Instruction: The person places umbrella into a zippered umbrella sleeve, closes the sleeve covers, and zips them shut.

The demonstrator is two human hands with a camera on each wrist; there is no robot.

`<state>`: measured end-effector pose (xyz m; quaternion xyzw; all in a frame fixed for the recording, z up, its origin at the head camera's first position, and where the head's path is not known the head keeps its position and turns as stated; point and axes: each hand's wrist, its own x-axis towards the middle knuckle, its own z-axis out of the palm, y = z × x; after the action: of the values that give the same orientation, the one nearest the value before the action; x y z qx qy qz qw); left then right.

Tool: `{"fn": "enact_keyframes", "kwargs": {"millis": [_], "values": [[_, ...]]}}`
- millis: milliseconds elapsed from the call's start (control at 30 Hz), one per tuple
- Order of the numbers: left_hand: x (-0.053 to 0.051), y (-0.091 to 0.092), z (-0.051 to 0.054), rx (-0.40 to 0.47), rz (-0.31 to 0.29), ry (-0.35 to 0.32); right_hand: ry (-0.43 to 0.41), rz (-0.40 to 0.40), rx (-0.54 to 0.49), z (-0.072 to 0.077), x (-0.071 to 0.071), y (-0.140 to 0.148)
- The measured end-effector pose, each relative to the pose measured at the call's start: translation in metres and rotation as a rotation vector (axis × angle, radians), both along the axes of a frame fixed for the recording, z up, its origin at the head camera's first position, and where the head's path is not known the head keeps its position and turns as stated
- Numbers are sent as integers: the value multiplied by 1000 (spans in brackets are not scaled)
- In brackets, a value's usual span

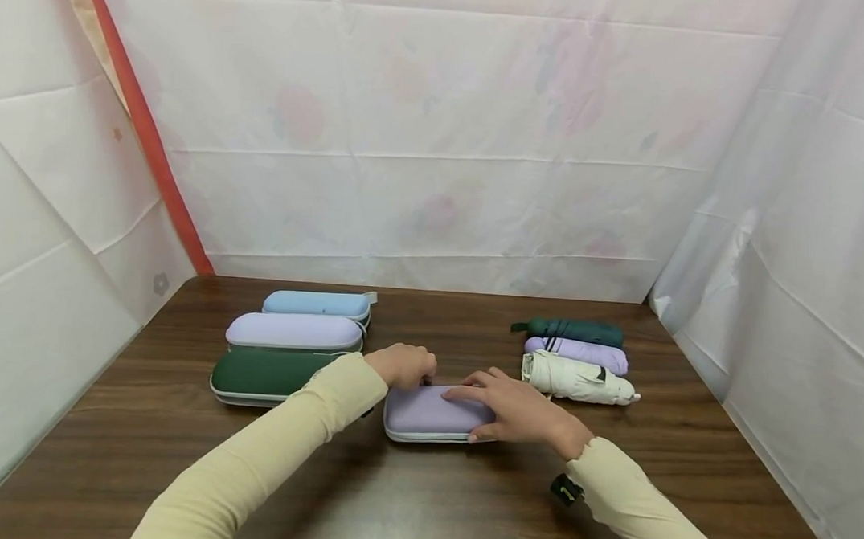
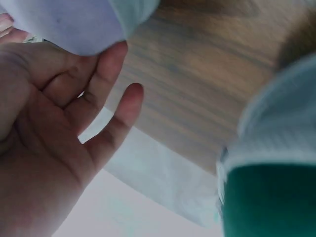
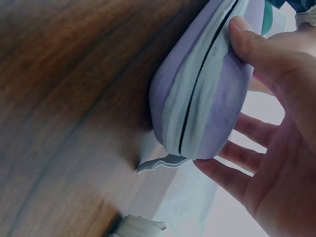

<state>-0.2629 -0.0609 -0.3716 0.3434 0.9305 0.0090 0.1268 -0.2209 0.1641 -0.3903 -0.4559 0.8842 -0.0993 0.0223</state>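
A lavender zip case [image 1: 429, 414] with a pale zip band lies on the table between both hands. My right hand [image 1: 520, 414] holds its right end, thumb on the front side and fingers over the top and back. In the right wrist view the zip line on the case [image 3: 197, 94] looks closed along the visible side. At the back left corner, my left hand [image 1: 404, 366] has bent fingers on the case. The left wrist view shows fingertips against the case's end [image 2: 84, 29]; the thumb and what it pinches are hidden.
Left of the hands lie a green case [image 1: 268, 372], a lilac case [image 1: 292, 330] and a light blue case [image 1: 316, 302]. On the right are folded umbrellas: dark green [image 1: 577, 332], purple [image 1: 587, 354] and white [image 1: 579, 380]. Pale sheets [image 1: 437, 141] surround the table.
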Motion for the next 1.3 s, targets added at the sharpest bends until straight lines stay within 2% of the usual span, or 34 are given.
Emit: {"fn": "enact_keyframes", "kwargs": {"millis": [200, 400, 633, 700, 900, 967, 1067, 1300], "values": [[0, -7, -2, -6, -54, 78, 48, -3, 33, 1, 2, -2], [0, -16, -4, -17, -90, 121, 58, 4, 15, 1, 3, -4], [5, -29, -5, -34, -148, 217, 54, -32, 8, 0, 4, -2], [6, -33, -5, -42, -161, 266, 61, -47, 10, 0, 5, 0], [11, -49, -11, -64, -232, 524, 111, -78, 3, -1, 7, 4], [15, -53, -12, -65, -243, 569, 121, -87, -1, -3, 8, 5], [19, -58, -14, -56, -242, 582, 133, -102, -5, -5, 9, 6], [31, -66, -19, 44, -228, 604, 186, -178, -29, -10, 13, 0]]}}
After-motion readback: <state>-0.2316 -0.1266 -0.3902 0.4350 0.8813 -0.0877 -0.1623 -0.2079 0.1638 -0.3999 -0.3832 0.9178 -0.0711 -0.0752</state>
